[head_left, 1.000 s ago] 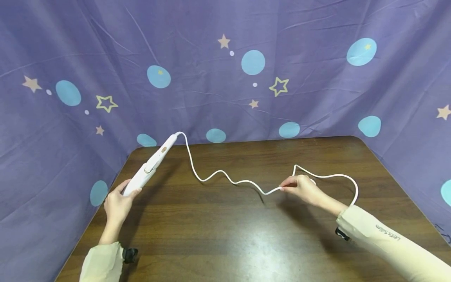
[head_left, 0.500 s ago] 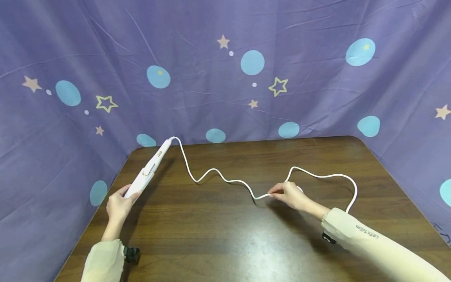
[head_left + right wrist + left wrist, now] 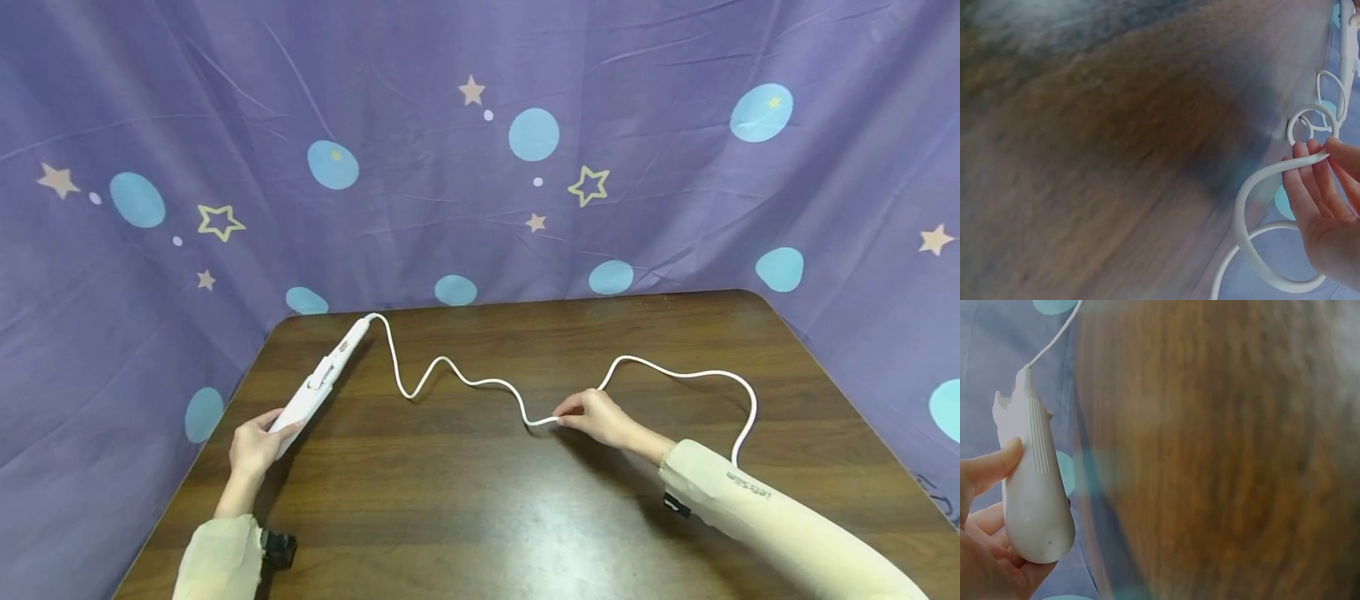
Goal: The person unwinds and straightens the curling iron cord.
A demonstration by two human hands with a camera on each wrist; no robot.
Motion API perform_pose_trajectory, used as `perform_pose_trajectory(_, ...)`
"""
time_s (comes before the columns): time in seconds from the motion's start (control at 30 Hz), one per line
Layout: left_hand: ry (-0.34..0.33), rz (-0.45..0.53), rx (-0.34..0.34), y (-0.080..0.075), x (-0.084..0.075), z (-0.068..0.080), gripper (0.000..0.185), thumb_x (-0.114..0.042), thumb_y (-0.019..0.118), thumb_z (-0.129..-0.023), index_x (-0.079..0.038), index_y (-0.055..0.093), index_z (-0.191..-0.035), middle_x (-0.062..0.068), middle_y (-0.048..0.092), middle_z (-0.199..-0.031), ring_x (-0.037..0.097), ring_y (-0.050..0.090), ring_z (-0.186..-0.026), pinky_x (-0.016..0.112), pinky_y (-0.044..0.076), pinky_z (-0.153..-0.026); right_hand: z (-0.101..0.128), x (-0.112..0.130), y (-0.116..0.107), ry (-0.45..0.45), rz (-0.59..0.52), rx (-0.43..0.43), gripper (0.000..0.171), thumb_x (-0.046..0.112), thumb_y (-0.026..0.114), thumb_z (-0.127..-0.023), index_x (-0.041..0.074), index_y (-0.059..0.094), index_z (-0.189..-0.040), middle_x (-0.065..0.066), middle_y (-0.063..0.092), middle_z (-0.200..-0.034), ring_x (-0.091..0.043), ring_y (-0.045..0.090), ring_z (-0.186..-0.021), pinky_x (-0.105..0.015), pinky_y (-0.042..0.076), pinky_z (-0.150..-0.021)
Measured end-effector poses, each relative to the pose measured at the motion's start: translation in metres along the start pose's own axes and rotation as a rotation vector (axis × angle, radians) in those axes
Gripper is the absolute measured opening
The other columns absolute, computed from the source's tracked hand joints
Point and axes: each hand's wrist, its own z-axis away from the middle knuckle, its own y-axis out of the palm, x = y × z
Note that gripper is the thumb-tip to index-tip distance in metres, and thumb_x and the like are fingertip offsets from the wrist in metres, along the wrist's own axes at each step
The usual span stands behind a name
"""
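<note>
My left hand (image 3: 253,448) grips a white hair curling iron (image 3: 315,390) by its broad end, over the left side of the table. Its narrower end, with small gold markings, points to the back and carries the cord. In the left wrist view, the thumb lies against the white body (image 3: 1038,506) beside a ribbed strip. From the iron a white power cord (image 3: 487,382) runs in waves to my right hand (image 3: 600,419). Thumb and fingertips pinch the cord there, low over the table. Beyond that hand the cord loops back and right, then passes behind the right sleeve, where its end is hidden.
The brown wooden table (image 3: 465,500) fills the lower part of the head view. A purple curtain (image 3: 420,167) with stars and blue dots hangs behind and at both sides. Dark straps (image 3: 279,550) sit at both cuffs.
My right hand has moved left and a little nearer, bringing the pinched cord along. The iron's cord end has dipped, and the cord between the hands hangs in tighter waves.
</note>
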Motion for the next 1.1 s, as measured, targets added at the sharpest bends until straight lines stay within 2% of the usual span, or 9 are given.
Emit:
perform_pose_trajectory(0.27, 0.032, -0.065, 0.061, 0.000, 0.011, -0.006, 0.054, -0.029, 0.067, -0.076, 0.006, 0.053, -0.116, 0.029, 0.048, -0.117, 0.041, 0.049, -0.101, 0.047, 0.034, -0.076, -0.008, -0.001, 0.008, -0.028, -0.016, 0.012, 0.006, 0.003, 0.065, -0.075, 0.001, 0.069, -0.079, -0.005, 0.068, -0.076, -0.004, 0.057, -0.070, -0.021, 0.045, -0.062)
perform_pose_trajectory(0.5, 0.069, -0.066, 0.091, -0.002, 0.019, -0.010, 0.054, -0.026, 0.067, -0.076, 0.008, 0.053, -0.115, 0.030, 0.048, -0.116, 0.042, 0.048, -0.102, 0.045, 0.034, -0.077, -0.013, 0.002, 0.010, -0.014, -0.002, 0.023, 0.006, 0.006, 0.065, -0.075, 0.003, 0.070, -0.079, -0.003, 0.068, -0.076, -0.004, 0.057, -0.070, -0.021, 0.044, -0.063)
perform_pose_trajectory(0.6, 0.082, -0.053, 0.106, -0.003, 0.021, -0.012, 0.055, -0.026, 0.068, -0.076, 0.009, 0.052, -0.115, 0.030, 0.048, -0.117, 0.042, 0.047, -0.104, 0.045, 0.034, -0.080, -0.014, 0.003, 0.011, -0.001, -0.002, 0.028, 0.006, 0.006, 0.066, -0.075, 0.004, 0.070, -0.079, -0.002, 0.068, -0.076, -0.002, 0.056, -0.069, -0.020, 0.044, -0.063)
perform_pose_trajectory(0.73, 0.057, 0.013, 0.123, -0.003, 0.024, -0.014, 0.055, -0.022, 0.069, -0.075, 0.010, 0.051, -0.117, 0.030, 0.047, -0.118, 0.040, 0.045, -0.108, 0.041, 0.035, -0.083, -0.015, 0.004, 0.012, 0.008, -0.011, 0.036, 0.006, 0.007, 0.066, -0.075, 0.005, 0.070, -0.079, -0.002, 0.068, -0.076, -0.001, 0.055, -0.068, -0.020, 0.044, -0.062)
perform_pose_trajectory(0.93, 0.031, 0.060, 0.133, -0.005, 0.027, -0.017, 0.056, -0.020, 0.071, -0.074, 0.009, 0.051, -0.118, 0.026, 0.046, -0.119, 0.036, 0.044, -0.112, 0.030, 0.035, -0.079, -0.018, 0.006, 0.014, 0.015, -0.032, 0.050, 0.006, 0.007, 0.066, -0.075, 0.005, 0.070, -0.079, -0.001, 0.068, -0.075, 0.001, 0.054, -0.066, -0.019, 0.043, -0.061)
perform_pose_trajectory(1.03, 0.041, 0.066, 0.146, -0.006, 0.026, -0.017, 0.059, -0.022, 0.071, -0.074, 0.007, 0.049, -0.120, 0.024, 0.046, -0.121, 0.034, 0.043, -0.114, 0.027, 0.036, -0.080, -0.017, 0.007, 0.014, 0.022, -0.049, 0.052, 0.006, 0.007, 0.066, -0.075, 0.004, 0.070, -0.079, -0.001, 0.067, -0.073, 0.002, 0.053, -0.064, -0.018, 0.043, -0.059)
perform_pose_trajectory(1.1, 0.060, 0.069, 0.140, -0.007, 0.024, -0.015, 0.060, -0.023, 0.070, -0.075, 0.007, 0.048, -0.122, 0.024, 0.046, -0.122, 0.035, 0.041, -0.116, 0.031, 0.036, -0.084, -0.017, 0.006, 0.015, 0.028, -0.056, 0.056, 0.006, 0.006, 0.066, -0.075, 0.004, 0.070, -0.079, 0.000, 0.067, -0.073, 0.002, 0.052, -0.063, -0.018, 0.042, -0.059)
